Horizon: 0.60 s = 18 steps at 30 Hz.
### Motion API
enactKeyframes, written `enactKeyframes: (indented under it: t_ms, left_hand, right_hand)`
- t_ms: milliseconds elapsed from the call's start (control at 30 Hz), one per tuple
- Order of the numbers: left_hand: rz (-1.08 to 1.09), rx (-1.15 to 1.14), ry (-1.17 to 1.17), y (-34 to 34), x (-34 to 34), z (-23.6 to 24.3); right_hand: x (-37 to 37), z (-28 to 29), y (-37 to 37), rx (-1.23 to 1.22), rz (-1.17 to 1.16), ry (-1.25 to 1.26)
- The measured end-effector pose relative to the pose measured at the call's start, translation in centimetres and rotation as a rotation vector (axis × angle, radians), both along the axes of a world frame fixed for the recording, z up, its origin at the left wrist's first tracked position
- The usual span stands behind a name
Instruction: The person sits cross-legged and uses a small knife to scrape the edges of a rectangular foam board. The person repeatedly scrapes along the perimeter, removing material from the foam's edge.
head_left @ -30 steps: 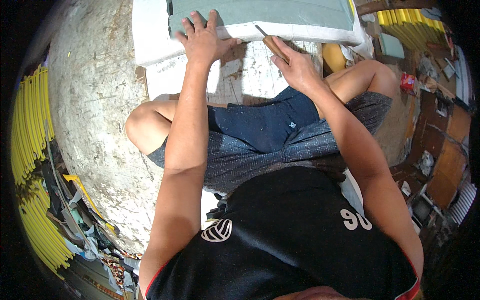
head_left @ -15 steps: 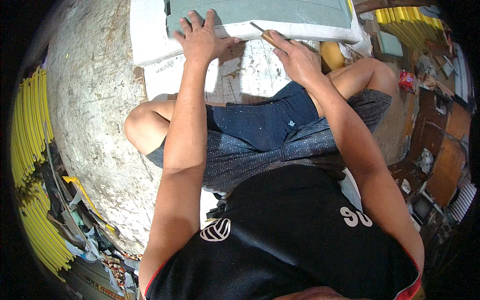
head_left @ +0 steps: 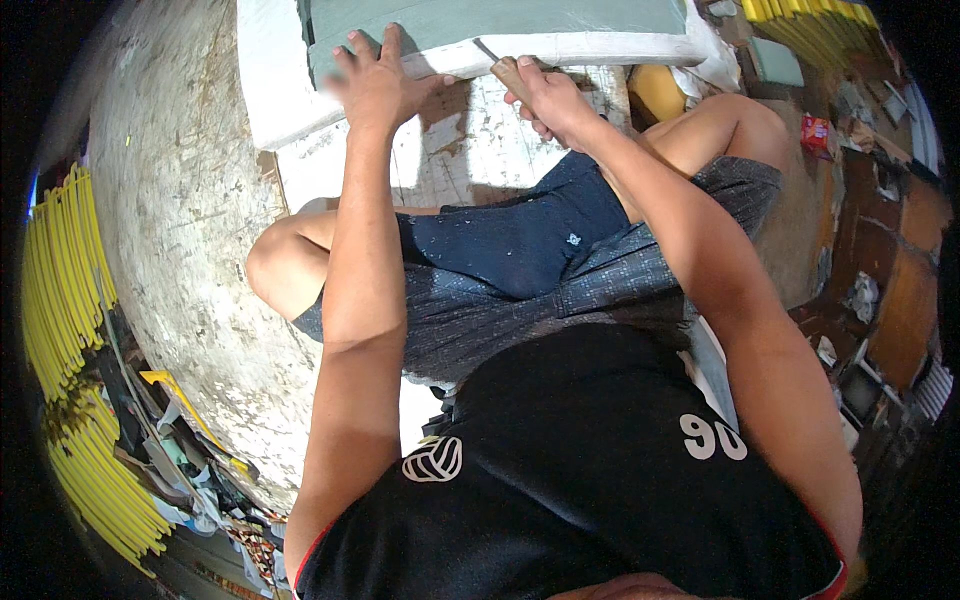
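Note:
My left hand point(head_left: 378, 92) lies with its fingers spread over the near left part of a grey-green sheet point(head_left: 450, 25) and its white border point(head_left: 560, 46). It holds nothing. To its right, my right hand point(head_left: 555, 103) is closed around the handle of a wooden-handled tool point(head_left: 507, 74) with a thin dark blade. The blade points up and left, its tip at the seam between sheet and white border. Whether the tip is pressed in, I cannot tell. The far side of the sheet is cut off by the picture's edge.
I sit cross-legged on a worn, scratched board point(head_left: 180, 200). Stacks of yellow slats point(head_left: 65, 290) stand at the left, more yellow slats point(head_left: 815, 35) at the far right. A yellow hacksaw-like frame point(head_left: 190, 410) lies left. A red packet point(head_left: 815, 133) and scraps are at right.
My right hand has shifted its hold: the fingers now curl round the handle, where they lay straighter before. The view has moved slightly; my left hand stays on the sheet.

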<state>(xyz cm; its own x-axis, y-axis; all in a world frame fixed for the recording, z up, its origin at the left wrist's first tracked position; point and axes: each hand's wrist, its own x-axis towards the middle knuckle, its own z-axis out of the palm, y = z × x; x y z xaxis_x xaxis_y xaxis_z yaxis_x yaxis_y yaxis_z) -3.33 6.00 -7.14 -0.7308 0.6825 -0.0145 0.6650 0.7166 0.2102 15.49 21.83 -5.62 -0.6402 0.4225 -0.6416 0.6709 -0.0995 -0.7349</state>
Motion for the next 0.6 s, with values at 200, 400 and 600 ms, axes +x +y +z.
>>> enactKeyframes:
  t_ms: [200, 400, 600]
  left_hand:
    - [0.008, 0.012, 0.003, -0.3, 0.0, -0.2]
    - [0.038, -0.027, 0.007, 0.0, 0.0, -0.3]
    - [0.027, -0.017, 0.023, 0.0, -0.1, 0.1]
  right_hand:
    - [-0.1, 1.9, 0.9, -0.504, -0.077, -0.025]
    - [-0.7, 1.5, -1.1, -0.194, -0.109, -0.049]
    - [-1.1, 1.6, -1.6, -0.256, -0.171, -0.048]
